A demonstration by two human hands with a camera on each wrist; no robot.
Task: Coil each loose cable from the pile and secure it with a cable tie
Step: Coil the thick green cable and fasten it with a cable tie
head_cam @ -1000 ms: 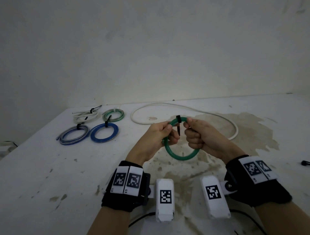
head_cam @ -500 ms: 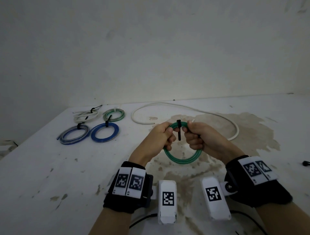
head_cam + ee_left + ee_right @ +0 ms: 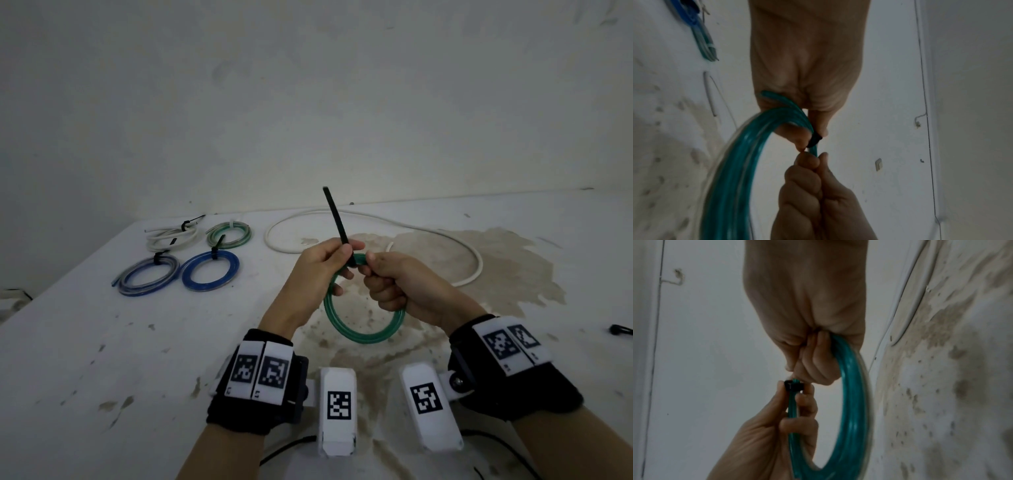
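Now green coil (image 3: 359,329) between both hands

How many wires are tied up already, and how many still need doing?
Four tied coils already lie on the table. A fifth, the green coil, is in hand: the left hand pulls up the black cable tie around it while the right hand grips the coil. Left: the long white cable, loose and untied behind the hands.

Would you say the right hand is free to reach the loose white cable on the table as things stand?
Probably not yet: the right hand grips the green coil while the left hand pulls the black tie. The white cable itself lies uncovered just beyond.
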